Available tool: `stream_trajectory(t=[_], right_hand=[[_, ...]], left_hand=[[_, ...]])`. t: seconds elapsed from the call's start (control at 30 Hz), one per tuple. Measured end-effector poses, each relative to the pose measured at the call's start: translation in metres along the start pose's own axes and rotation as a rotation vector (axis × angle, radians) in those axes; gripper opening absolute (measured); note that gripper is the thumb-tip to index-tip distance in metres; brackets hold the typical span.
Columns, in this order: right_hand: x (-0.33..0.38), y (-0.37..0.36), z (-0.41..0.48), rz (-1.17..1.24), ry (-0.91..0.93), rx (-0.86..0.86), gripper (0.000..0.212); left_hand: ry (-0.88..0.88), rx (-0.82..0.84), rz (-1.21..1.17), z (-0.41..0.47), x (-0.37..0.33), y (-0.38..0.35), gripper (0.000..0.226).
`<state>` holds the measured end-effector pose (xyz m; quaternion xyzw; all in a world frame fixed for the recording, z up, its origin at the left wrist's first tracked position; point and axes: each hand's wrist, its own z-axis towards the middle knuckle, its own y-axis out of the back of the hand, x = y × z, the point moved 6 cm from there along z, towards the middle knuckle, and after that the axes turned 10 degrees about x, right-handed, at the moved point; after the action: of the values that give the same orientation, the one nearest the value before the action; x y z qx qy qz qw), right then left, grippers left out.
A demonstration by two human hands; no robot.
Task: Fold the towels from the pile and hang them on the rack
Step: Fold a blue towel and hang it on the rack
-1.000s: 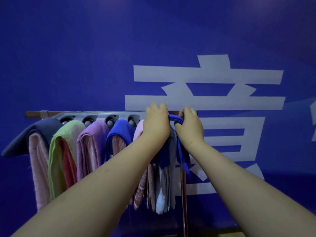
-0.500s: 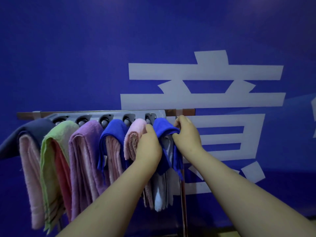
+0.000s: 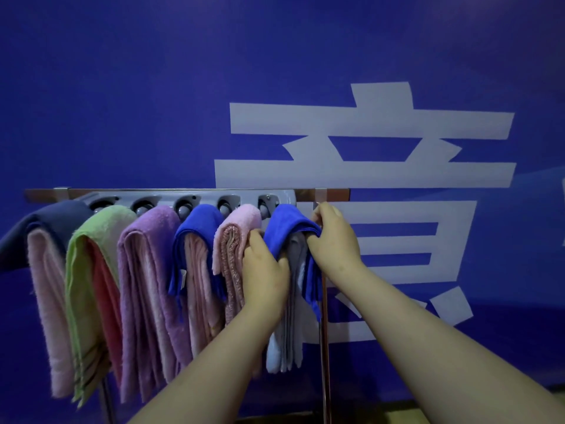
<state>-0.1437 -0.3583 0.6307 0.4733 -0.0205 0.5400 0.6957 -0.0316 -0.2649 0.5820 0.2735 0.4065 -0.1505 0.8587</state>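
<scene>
A grey rack (image 3: 195,198) with several pegs hangs on a metal bar (image 3: 331,194) in front of a blue wall. Several folded towels drape over its pegs, navy (image 3: 52,217), green (image 3: 101,224), purple (image 3: 153,228), blue (image 3: 200,221) and pink (image 3: 241,221). On the rightmost peg lies a royal blue towel (image 3: 286,223) over grey and white ones (image 3: 290,338). My left hand (image 3: 264,270) grips that blue towel's left side. My right hand (image 3: 334,240) pinches its right fold at the top.
A thin metal upright (image 3: 325,362) of the stand runs down just right of the last towels. The blue wall with large white characters (image 3: 367,166) stands close behind the rack. A second stand leg (image 3: 107,402) shows at lower left.
Both hands have slid down from the top of the royal blue towel to its sides, and the towel now drapes smoothly over the last peg. The view has shifted a little right.
</scene>
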Motion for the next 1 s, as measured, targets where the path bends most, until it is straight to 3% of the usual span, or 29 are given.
stream_trajectory(t=[0.3,0.5,0.67,0.73,0.87,1.0], right_hand=[[0.001,0.000,0.001,-0.007,0.005,-0.033,0.024],[-0.003,-0.009,0.002,0.016,-0.003,-0.006,0.030],[-0.018,-0.026,-0.004,-0.074,-0.064,0.117,0.044],[-0.025,-0.028,-0.007,-0.099,-0.075,0.114,0.044],[-0.032,-0.032,-0.009,-0.159,-0.072,0.119,0.030],[-0.035,-0.048,-0.014,-0.138,-0.138,0.183,0.020]], left_hand=[[-0.026,0.058,0.113,0.006,0.015,0.003,0.042],[0.179,0.243,-0.049,0.009,0.052,-0.021,0.052],[0.226,0.073,0.026,0.017,0.064,-0.006,0.057],[0.245,0.085,0.013,0.014,0.066,-0.004,0.053],[0.220,0.224,0.022,0.025,0.064,-0.021,0.040],[0.208,0.474,-0.053,0.008,0.059,-0.039,0.015]])
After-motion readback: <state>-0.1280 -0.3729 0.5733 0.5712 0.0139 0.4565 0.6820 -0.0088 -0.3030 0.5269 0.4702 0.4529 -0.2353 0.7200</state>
